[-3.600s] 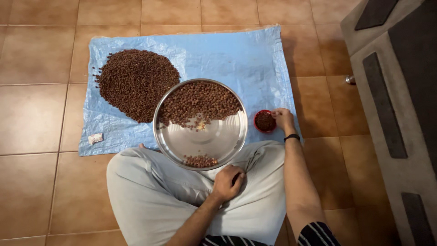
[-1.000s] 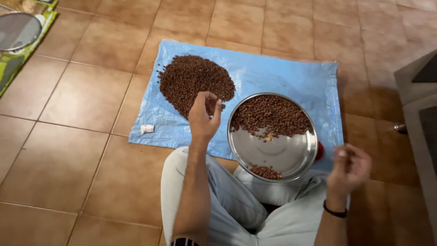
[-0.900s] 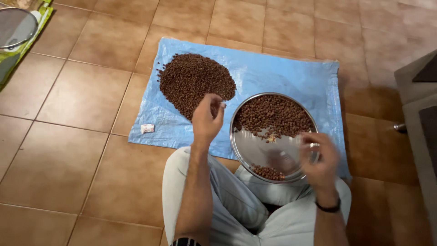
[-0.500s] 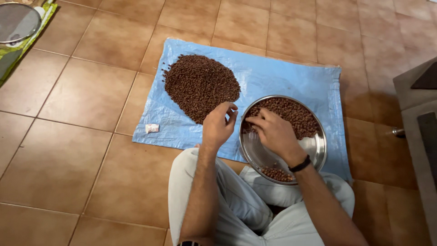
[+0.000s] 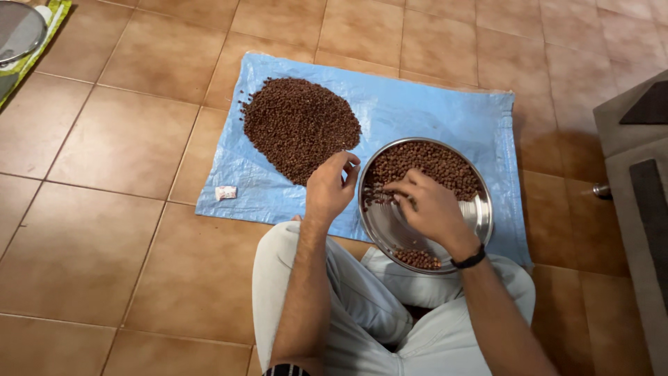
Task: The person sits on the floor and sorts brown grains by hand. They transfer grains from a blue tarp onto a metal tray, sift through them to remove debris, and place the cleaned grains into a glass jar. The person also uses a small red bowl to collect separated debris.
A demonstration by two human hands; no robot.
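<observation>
Right hand lower now over steel plate (left hand beside)

Lying on the sheet: seed pile at left, round tray at right, resting partly on the lap, small packet near left edge.

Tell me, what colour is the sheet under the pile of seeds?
The sheet is light blue, seen clearly in the head view.
</observation>
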